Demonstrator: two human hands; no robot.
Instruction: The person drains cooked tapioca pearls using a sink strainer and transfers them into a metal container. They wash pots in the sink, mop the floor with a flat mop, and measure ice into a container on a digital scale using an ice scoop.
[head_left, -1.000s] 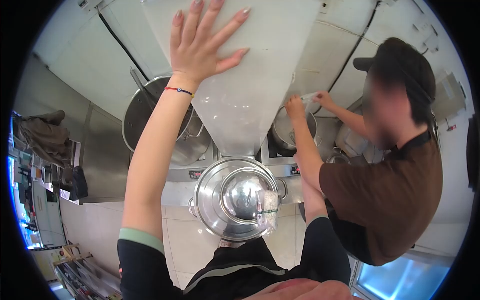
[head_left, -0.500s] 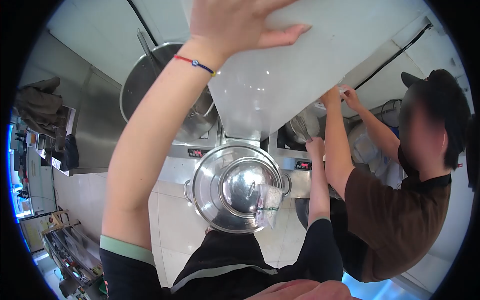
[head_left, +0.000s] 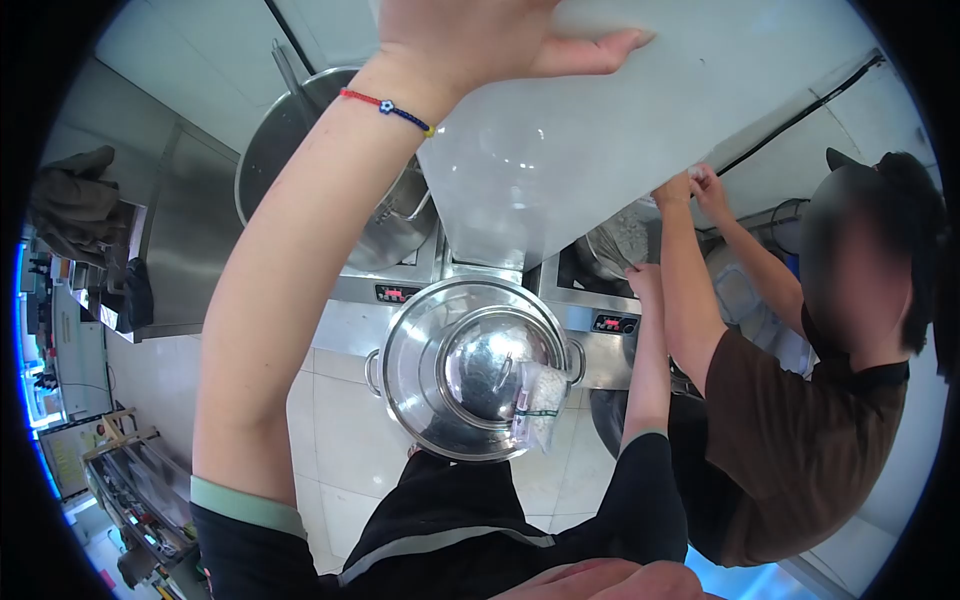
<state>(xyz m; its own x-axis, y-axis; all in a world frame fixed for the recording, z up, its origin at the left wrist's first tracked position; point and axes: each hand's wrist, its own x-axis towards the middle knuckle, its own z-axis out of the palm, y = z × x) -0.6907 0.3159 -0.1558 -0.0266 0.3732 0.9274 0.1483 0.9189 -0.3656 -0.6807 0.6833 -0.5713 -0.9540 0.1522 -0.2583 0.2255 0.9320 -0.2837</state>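
Currently, left hand point(head_left: 485, 40) against the white panel point(head_left: 570, 150), right hand point(head_left: 647, 282) gripping the whisk point(head_left: 611, 250).
Beyond the lidded pot point(head_left: 415, 375), the left thumb spreads wide, the fingers, fully visible a second ago, now cut off by the frame; right of and beyond that pot, the whisk slants forward-left, wires inside the cooking pot point(head_left: 634, 232), handle end toward the person.

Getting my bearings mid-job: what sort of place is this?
Likely a commercial kitchen: a large steel pot stands on a cooking unit with a red digital display, a wide lidded vessel is in front, and the right hand holds a whisk.
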